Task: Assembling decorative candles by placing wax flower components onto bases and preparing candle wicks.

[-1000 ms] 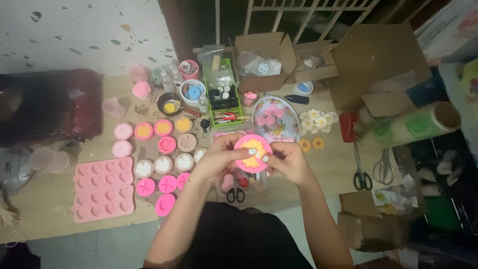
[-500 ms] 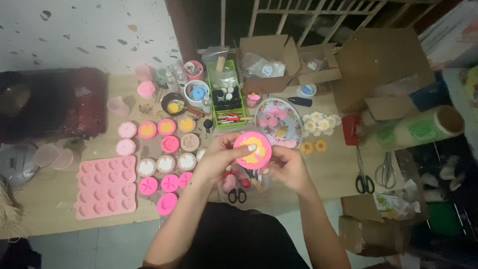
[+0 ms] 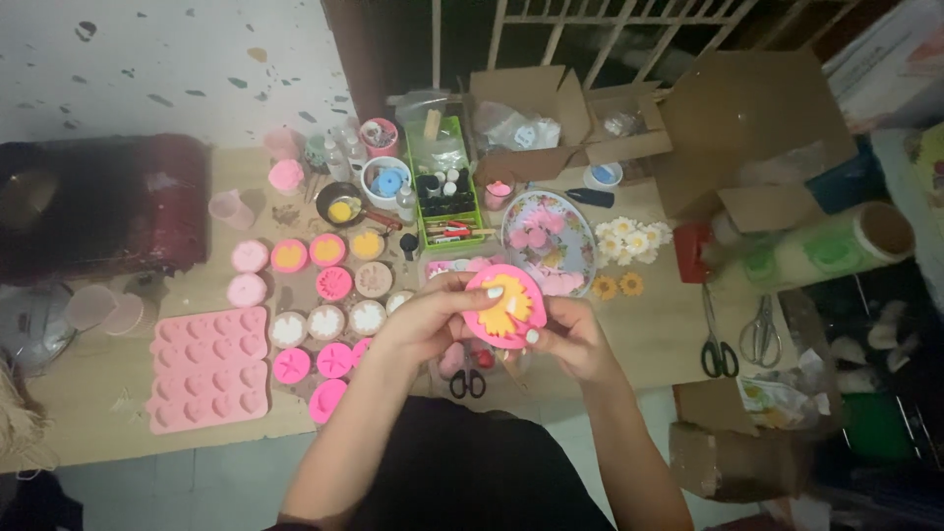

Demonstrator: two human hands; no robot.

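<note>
1. Lighting's pretty dim, so lots of small stuff is mushy. The dark red thing at the far left corner of the tabletop is hard to identify, and the bundle at the left edge is cut off by the frame. What's under the hands, near the front edge, is mostly hidden; only the black handles of a small pair of scissors poke out.
2. Packaging: open brown cardboard boxes sit along the far edge, one with clear bags inside. A green tray of little bottles and tools stands just left of them. A roll of green-printed wrap lies at the right end, with another cardboard box below it off the front right corner. Any labels are too blurry to make out.
3. Hands: the left hand and right hand are close together, both clamped on a round pink mold with a yellow shape in it, held tilted above the middle of the tabletop near the front edge. Left thumb presses on its face, right fingers grip its lower right rim.
4. Around: a pink multi-cavity mold tray lies toward the front left, round molds are lined up beside it, a patterned plate is just beyond the hands, and two scissors lie at the right.
</note>
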